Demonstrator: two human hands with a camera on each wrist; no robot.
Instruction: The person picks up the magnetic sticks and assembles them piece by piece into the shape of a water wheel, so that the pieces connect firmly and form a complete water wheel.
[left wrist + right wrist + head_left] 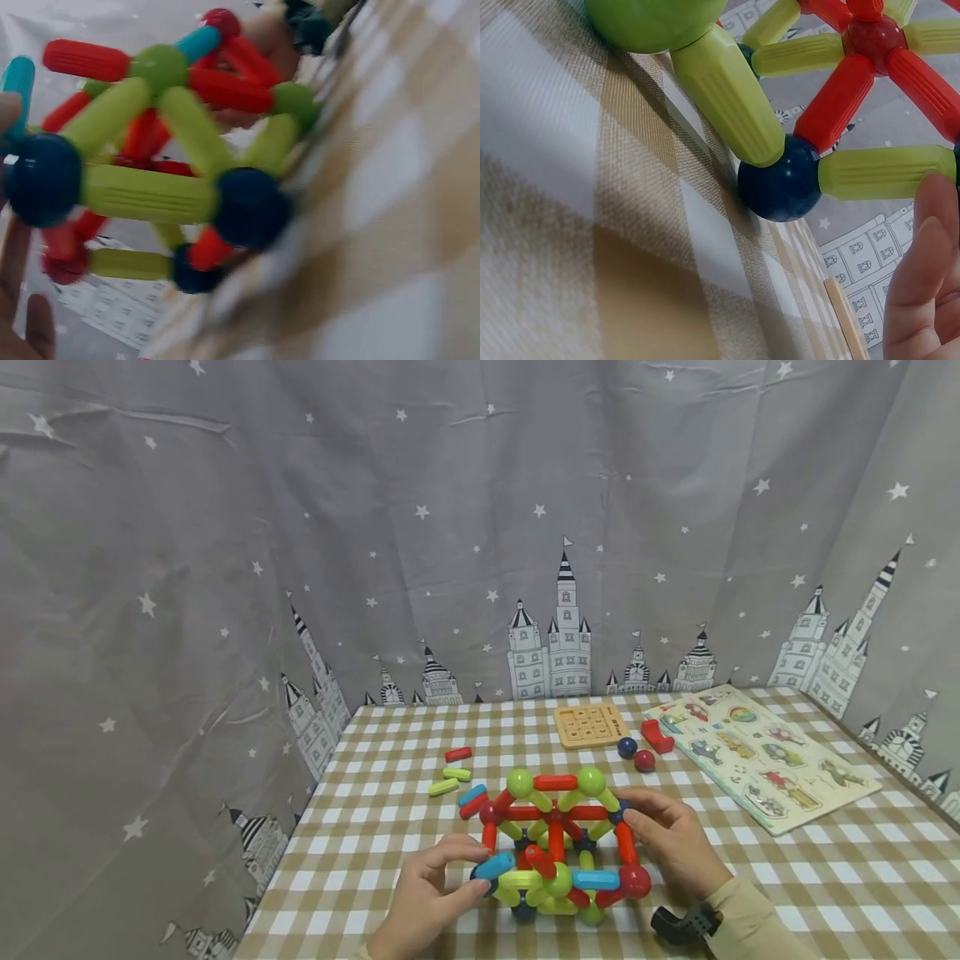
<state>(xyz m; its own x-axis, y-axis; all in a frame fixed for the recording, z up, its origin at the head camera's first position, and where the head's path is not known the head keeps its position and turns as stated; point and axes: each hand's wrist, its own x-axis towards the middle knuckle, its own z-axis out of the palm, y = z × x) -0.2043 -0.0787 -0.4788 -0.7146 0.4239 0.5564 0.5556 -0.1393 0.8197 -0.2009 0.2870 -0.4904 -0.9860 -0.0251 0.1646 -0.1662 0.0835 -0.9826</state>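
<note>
A frame of magnetic building rods and balls (557, 852) in red, yellow-green, light blue and dark blue stands between my hands on the cloth. My left hand (431, 889) is at its front left corner, pinching a light blue rod (495, 866) that is on a dark blue ball (45, 180). At the frame's right side, my right hand (675, 839) holds it near a dark blue ball (618, 812). In the right wrist view a fingertip touches a yellow-green rod (885, 171). A red rod (86, 60) sticks out freely from a green ball (159, 67).
Loose red (458, 754), yellow-green (443, 787) and blue (472, 794) rods lie behind to the left. Farther back are a wooden number puzzle (591, 743), two balls (644, 761), a red block (657, 737) and a picture puzzle board (772, 760). A grey curtain (450, 568) hangs behind the checked tablecloth (360, 835).
</note>
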